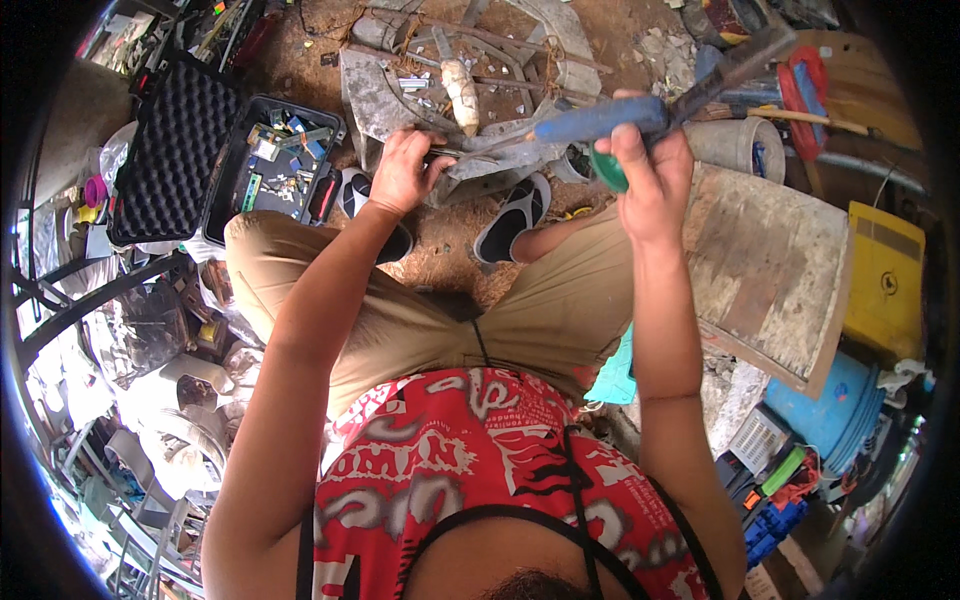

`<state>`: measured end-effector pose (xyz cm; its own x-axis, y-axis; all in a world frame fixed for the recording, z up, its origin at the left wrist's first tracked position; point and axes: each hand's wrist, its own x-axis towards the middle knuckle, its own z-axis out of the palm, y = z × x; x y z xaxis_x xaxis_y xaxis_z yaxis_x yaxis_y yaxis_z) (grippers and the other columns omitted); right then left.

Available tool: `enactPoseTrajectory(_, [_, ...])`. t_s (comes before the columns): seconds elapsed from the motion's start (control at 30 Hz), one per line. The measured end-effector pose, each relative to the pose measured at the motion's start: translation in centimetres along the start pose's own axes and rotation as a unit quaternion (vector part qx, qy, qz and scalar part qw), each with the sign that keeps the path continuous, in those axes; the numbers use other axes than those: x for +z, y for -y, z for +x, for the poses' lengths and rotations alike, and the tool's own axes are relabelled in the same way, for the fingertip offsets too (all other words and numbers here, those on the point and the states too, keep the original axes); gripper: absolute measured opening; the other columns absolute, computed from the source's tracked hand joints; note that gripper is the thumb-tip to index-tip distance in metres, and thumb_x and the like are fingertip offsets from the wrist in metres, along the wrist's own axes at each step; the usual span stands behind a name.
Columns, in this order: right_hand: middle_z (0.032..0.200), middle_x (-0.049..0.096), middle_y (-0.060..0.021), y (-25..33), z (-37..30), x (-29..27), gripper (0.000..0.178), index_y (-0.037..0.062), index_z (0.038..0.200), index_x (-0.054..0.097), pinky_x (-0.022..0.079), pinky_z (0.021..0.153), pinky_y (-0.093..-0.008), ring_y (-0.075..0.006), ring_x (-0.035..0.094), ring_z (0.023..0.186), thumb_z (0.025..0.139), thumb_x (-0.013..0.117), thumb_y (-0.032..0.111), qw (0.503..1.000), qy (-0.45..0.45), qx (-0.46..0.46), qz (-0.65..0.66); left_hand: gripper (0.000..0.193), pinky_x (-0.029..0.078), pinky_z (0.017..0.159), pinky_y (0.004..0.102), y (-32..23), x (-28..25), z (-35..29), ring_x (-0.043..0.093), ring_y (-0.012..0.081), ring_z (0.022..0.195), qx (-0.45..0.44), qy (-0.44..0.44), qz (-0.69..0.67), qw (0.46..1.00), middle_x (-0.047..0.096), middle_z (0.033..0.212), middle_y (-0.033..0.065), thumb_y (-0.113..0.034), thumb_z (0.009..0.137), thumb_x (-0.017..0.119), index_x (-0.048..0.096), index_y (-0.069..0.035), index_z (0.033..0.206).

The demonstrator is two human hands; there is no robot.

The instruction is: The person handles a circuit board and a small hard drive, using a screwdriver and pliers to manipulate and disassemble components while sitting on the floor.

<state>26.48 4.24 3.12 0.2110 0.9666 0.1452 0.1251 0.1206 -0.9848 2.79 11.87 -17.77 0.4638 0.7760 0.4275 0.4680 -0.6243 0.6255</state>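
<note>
My right hand (655,185) is closed round a blue-handled tool (600,120), held above the ground to the right. A thin metal shaft runs left from its handle toward my other hand. Below the handle a round green piece (610,170) shows by my fingers, and a dark metal bar (735,72) slants up to the right; how these join is hidden. My left hand (408,170) is closed, its fingers bent down over a small metal piece (440,153) at the near edge of a grey metal frame (365,95). The fingers partly cover that piece.
A tool with a cloth-wrapped handle (460,95) lies across the frame. An open black foam-lined case (212,215) with small electronic parts sits left. To the right are a grey bucket (710,145), a worn wooden board (770,270), a yellow panel (885,290) and a blue tub (830,410).
</note>
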Motion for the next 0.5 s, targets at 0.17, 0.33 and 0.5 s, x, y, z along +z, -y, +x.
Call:
enactPoseTrajectory(0.17, [0.086,0.064,0.0006,-0.4,1.5,1.0,0.032,0.0025,0.103,0.061,0.049,0.072,-0.0249,-0.0086,0.058,0.076,0.081,0.077,0.020,0.995,0.020,-0.063,-0.074,0.036,0.042,0.084,0.0406,-0.6,-0.1,0.3,0.056,0.0321,0.090,-0.001,-0.003,-0.005,1.000,0.062,0.091,0.0079,-0.033,0.075,0.075,0.059,-0.009,0.098])
enactPoseTrajectory(0.33, [0.085,0.066,-0.0029,-0.8,2.0,2.7,0.037,0.0015,0.103,0.061,0.049,0.074,-0.0264,-0.0097,0.060,0.078,0.079,0.079,0.023,0.991,0.052,-0.051,-0.109,0.037,0.042,0.083,0.0399,-1.1,-0.3,0.5,0.056,0.0310,0.088,-0.008,-0.005,0.007,1.000,0.062,0.090,0.0056,-0.034,0.074,0.076,0.060,-0.010,0.097])
enactPoseTrajectory(0.5, [0.079,0.065,-0.0037,-1.6,2.7,3.2,0.036,0.0022,0.096,0.061,0.048,0.068,-0.0263,-0.0091,0.057,0.071,0.078,0.079,0.028,0.991,0.073,-0.064,-0.096,0.035,0.040,0.085,0.0397,-1.6,-0.5,0.8,0.055,0.0286,0.087,-0.008,0.001,0.055,0.998,0.062,0.087,0.0029,-0.039,0.073,0.075,0.062,-0.012,0.091])
